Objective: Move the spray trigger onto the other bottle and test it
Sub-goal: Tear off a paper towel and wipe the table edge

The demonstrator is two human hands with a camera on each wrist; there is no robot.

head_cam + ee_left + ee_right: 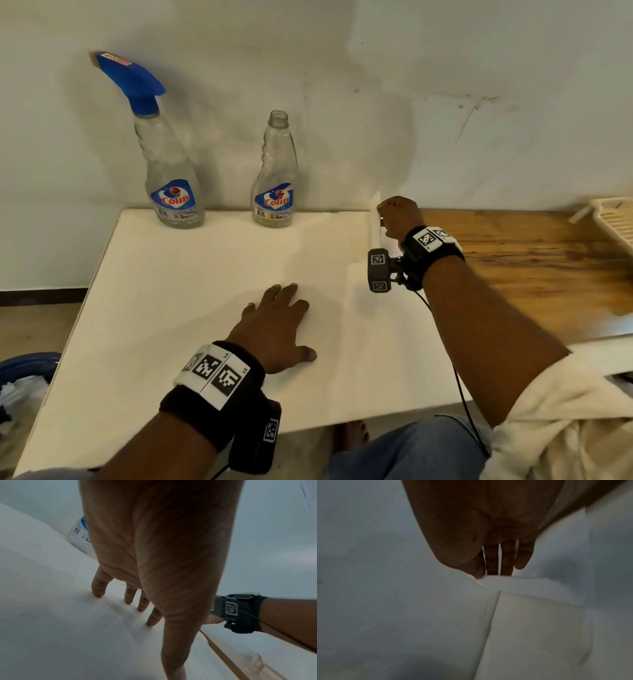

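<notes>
Overhead, white sheet (191, 308) against wall (376, 85)

Free room: the white-covered table (171, 308) lies bare between its near edge and the two bottles at its far edge.

Obstacles, far edge: trigger bottle (171, 178) toward the far left corner, its blue spray trigger (132, 78) on top; open-necked bottle (275, 174) just right of it, a gap between them. The wall (376, 85) stands directly behind both.

Mid-table: left hand (274, 329) flat on the sheet.

Right edge: right hand (399, 216) pinching the raised paper edge (375, 219).
</notes>
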